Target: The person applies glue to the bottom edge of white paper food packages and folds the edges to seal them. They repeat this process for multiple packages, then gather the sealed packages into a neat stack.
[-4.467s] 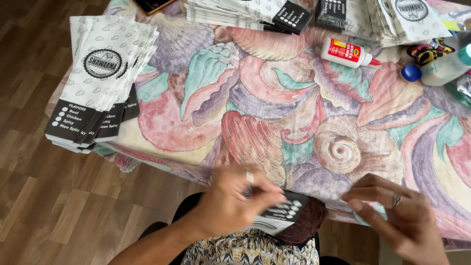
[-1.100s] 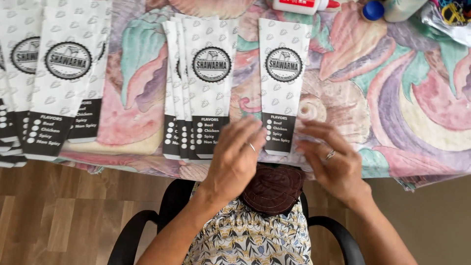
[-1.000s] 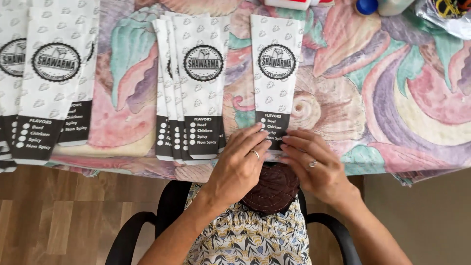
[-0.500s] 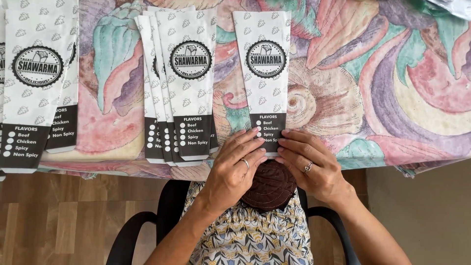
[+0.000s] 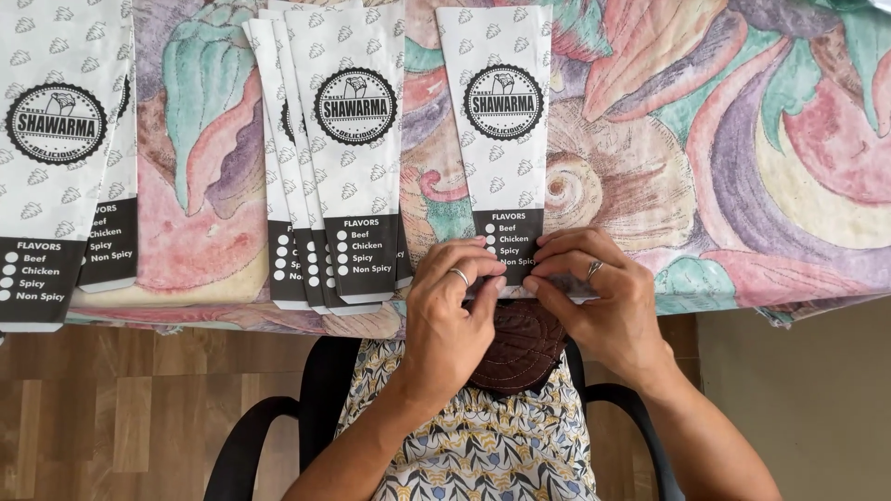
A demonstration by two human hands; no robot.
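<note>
A single long white paper bag (image 5: pixel 501 139) with a round black emblem and a black bottom band lies flat on the shell-patterned tablecloth (image 5: pixel 724 158). My left hand (image 5: pixel 455 311) and my right hand (image 5: pixel 599 297) both press and pinch its bottom edge at the table's near edge, fingertips close together. Each hand wears a ring. A fanned stack of the same paper bags (image 5: pixel 343 158) lies just left of my left hand. A brown quilted pad (image 5: pixel 520 348) sits on my lap under the hands.
Another pile of the same bags (image 5: pixel 60 158) lies at the far left, overhanging the table edge. I sit in a black armchair (image 5: pixel 269 436) over a wooden floor (image 5: pixel 111 408). The tablecloth hangs over the table's right corner.
The view has drawn closer to the table. Both hands have moved up onto the single bag's bottom edge and closed on it; the bag lies in the same place.
</note>
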